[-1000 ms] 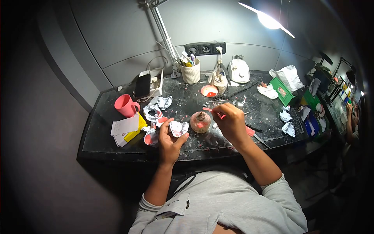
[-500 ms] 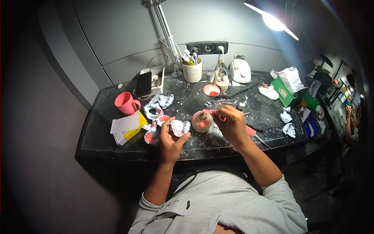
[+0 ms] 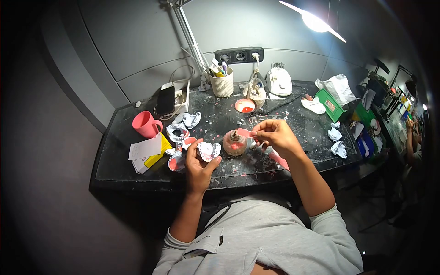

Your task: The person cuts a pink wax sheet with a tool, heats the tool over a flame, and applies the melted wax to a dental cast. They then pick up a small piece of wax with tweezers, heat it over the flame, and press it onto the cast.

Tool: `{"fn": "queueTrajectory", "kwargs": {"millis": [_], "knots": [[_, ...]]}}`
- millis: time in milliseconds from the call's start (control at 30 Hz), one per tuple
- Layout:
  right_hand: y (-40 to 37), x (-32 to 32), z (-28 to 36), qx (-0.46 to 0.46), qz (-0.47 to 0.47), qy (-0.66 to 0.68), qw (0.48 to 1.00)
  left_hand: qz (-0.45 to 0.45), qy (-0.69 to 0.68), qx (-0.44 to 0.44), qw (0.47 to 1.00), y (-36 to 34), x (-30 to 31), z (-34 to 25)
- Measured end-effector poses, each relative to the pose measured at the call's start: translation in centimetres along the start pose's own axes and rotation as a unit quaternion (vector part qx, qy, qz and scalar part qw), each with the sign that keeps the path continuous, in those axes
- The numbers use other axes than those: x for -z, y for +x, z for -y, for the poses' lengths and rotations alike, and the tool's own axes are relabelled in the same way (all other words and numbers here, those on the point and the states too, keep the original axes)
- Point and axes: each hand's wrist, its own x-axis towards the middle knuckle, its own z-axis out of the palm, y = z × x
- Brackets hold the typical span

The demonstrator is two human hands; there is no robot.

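Observation:
My left hand [image 3: 200, 172] holds a white plaster dental cast [image 3: 209, 151] between thumb and fingers, left of a round glass burner [image 3: 234, 145] with pink inside. Pinched in my right hand [image 3: 275, 136] is a strip of pink wax [image 3: 245, 132], its far end at the burner's top; whether there is a flame cannot be made out. Another pink strip [image 3: 279, 161] lies on the table below my right hand. Left of my left hand are more white casts with pink parts, among them a ring-shaped one [image 3: 177, 133].
On the black table [image 3: 123, 169] stand a pink mug [image 3: 146, 124], a yellow box [image 3: 158, 152] with paper, a phone [image 3: 165, 101], a white brush holder [image 3: 222, 84], a pink wax dish [image 3: 244, 106], a white device [image 3: 279, 81] and a green box [image 3: 331, 106]. A co-worker's arm [image 3: 415, 142] shows far right.
My right hand has turned, and its pink strip now shows more plainly beside the burner top. The view has shifted slightly. My left hand still holds the cast.

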Motion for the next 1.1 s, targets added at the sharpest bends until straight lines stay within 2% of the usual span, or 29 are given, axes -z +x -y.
{"fn": "queueTrajectory", "kwargs": {"millis": [67,300,633,767,833,867,900,967,1033,1100], "knots": [[0.7,-0.2,-0.2,-0.014,0.028,0.045,0.999,0.0,0.001,0.001,1.0,0.0,0.0,-0.1],[2.0,-1.7,0.7,-0.048,0.024,0.096,0.994,-0.003,0.003,0.003,1.0,0.0,0.0,-0.1],[-0.1,0.6,0.1,-0.028,0.024,0.09,0.995,-0.004,-0.007,0.003,1.0,0.0,0.1,0.1],[-1.9,0.5,1.1,0.036,0.005,0.065,0.997,-0.007,0.001,-0.001,1.0,0.0,0.2,0.3],[-2.0,0.1,0.8,0.123,-0.042,-0.022,0.991,-0.007,0.003,-0.002,1.0,0.0,0.1,0.2],[-1.9,-0.5,0.4,0.21,-0.082,-0.097,0.969,-0.006,0.003,-0.001,1.0,0.0,0.2,0.3],[-1.9,-0.9,0.3,0.21,-0.084,-0.097,0.969,-0.005,0.005,-0.002,1.0,0.0,0.2,0.4],[-1.9,-1.7,0.4,0.355,-0.145,-0.313,0.869,-0.002,0.007,-0.004,1.0,0.1,0.2,0.3],[-1.5,-2.3,-0.3,0.384,-0.144,-0.329,0.851,-0.005,0.003,0.002,1.0,0.0,0.1,0.0],[-1.2,-2.7,-0.9,0.43,-0.137,-0.399,0.798,-0.007,0.0,0.002,1.0,0.0,0.0,0.0]]}}
